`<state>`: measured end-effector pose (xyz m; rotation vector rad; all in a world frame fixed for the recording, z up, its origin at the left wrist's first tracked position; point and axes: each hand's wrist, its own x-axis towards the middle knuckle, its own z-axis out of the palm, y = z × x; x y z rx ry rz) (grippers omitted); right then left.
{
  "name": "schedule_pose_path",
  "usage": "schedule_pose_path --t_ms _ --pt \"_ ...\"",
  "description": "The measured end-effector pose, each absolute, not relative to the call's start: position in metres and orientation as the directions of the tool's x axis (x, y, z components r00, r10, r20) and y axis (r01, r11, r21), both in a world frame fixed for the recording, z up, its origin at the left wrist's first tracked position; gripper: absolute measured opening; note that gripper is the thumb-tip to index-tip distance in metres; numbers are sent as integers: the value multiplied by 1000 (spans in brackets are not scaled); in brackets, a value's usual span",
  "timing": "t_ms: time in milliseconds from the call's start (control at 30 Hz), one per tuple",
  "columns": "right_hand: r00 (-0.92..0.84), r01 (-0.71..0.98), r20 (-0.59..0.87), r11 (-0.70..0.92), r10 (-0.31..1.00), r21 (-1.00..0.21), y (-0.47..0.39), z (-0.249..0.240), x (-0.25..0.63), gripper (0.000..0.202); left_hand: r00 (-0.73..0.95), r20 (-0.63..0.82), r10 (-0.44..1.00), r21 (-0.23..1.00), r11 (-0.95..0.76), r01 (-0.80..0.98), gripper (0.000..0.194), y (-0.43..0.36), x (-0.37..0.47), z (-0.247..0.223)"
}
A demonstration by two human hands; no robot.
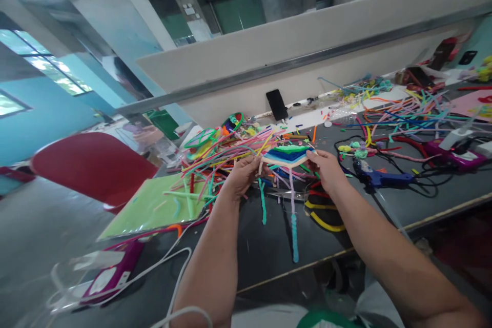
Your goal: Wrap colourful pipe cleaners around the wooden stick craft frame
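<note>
My left hand (pixel 243 173) and my right hand (pixel 326 165) are closed on opposite ends of a layered pipe-cleaner piece (pixel 287 155), striped green, blue and pale peach, held above the table. A strand (pixel 293 230), lilac at the top and teal lower down, hangs from its lower middle. A shorter teal strand (pixel 263 202) is below its left end; whether it is attached I cannot tell. Beneath the piece, a pair of scissors (pixel 286 195) lies on the dark table (pixel 269 256). Yellow pipe cleaners (pixel 326 223) rest near my right wrist.
A heap of coloured pipe cleaners (pixel 223 151) spreads to the left, partly over a green sheet (pixel 142 210). On the right lie a blue glue gun (pixel 384 178), black cords and a purple power strip (pixel 455 156). A phone (pixel 277 104) leans on the divider (pixel 230 95). White cable crosses the left front.
</note>
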<state>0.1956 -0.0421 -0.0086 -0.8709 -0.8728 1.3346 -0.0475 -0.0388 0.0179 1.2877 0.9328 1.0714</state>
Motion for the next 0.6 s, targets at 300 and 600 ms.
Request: schedule_pose_path --t_ms 300,600 --pt "17 -471 -36 -24 999 -882 -38 -13 196 31 267 70 961 994 -44 -102 29 -39 -52 16" --pt "-19 -545 -40 -44 999 -838 -39 -13 193 34 209 143 967 967 -181 178 26 -41 -53 19"
